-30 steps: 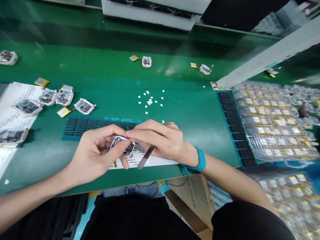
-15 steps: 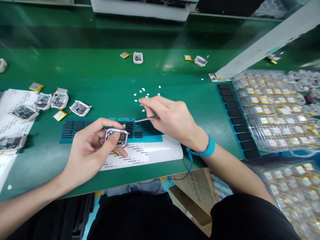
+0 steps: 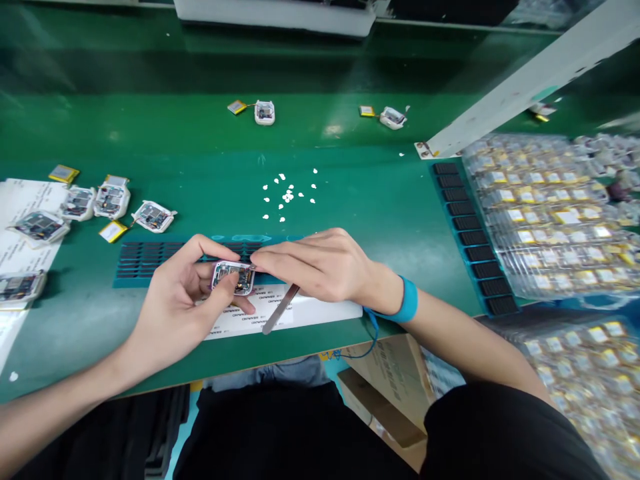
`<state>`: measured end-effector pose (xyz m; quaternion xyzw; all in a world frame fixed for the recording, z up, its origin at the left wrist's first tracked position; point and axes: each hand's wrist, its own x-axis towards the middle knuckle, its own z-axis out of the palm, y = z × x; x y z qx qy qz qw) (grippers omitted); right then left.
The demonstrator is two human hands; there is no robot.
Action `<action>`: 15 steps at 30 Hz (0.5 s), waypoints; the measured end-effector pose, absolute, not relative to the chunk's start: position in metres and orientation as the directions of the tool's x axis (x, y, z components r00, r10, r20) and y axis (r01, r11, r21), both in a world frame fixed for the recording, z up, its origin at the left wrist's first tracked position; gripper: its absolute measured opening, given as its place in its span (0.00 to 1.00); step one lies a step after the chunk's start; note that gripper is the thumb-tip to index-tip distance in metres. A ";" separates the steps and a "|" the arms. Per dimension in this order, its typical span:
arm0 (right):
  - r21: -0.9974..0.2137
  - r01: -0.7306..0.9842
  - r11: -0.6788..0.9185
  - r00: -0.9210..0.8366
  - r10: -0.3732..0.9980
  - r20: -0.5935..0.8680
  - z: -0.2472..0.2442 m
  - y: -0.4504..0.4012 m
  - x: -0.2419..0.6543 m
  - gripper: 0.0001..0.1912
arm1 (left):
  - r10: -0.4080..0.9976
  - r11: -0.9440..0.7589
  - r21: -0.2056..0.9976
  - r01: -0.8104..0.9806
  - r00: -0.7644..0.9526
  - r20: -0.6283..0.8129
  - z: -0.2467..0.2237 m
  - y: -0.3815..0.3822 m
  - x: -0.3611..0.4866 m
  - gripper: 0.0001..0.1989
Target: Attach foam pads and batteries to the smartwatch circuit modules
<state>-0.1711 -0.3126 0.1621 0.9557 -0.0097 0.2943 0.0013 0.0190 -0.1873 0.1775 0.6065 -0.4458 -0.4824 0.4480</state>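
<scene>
My left hand (image 3: 177, 303) grips a small white-framed device housing (image 3: 233, 277) with an exposed circuit board, its thumb lying across the face. My right hand (image 3: 315, 267) rests its fingertips on the housing's upper right edge. Flat metal tweezers (image 3: 281, 309) sit in that hand, with their tip pointing down toward the front. Beneath both hands lies a white printed label sheet (image 3: 250, 313). A black-and-teal slotted pad (image 3: 145, 261) lies just behind my left hand.
Several open housings (image 3: 111, 199) and yellow batteries (image 3: 113, 231) lie at the left, some on white paper (image 3: 35, 227). White flecks (image 3: 287, 197) dot the green bench (image 3: 340, 193). Bagged batteries (image 3: 545, 213) are piled at the right. A blue wrist strap (image 3: 409, 300) circles my right wrist.
My right hand has come down from above the pad onto the housing, and the tweezers have swung from pointing left to pointing toward the front. The left hand stays on the housing.
</scene>
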 end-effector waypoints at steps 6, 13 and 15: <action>0.042 -0.046 -0.998 0.818 -0.014 0.576 0.167 -0.301 -0.168 0.12 | -0.980 -0.154 0.983 -0.097 0.138 -0.140 0.172 -0.186 0.018 0.07; 0.168 -0.072 -0.983 0.829 0.034 0.558 0.175 -0.291 -0.168 0.14 | -0.980 -0.016 0.976 -0.216 0.197 0.027 0.169 -0.178 0.011 0.06; 0.185 -0.050 -0.981 0.824 0.064 0.563 0.175 -0.290 -0.168 0.15 | -0.976 0.027 0.961 -0.276 0.202 0.085 0.168 -0.177 0.012 0.05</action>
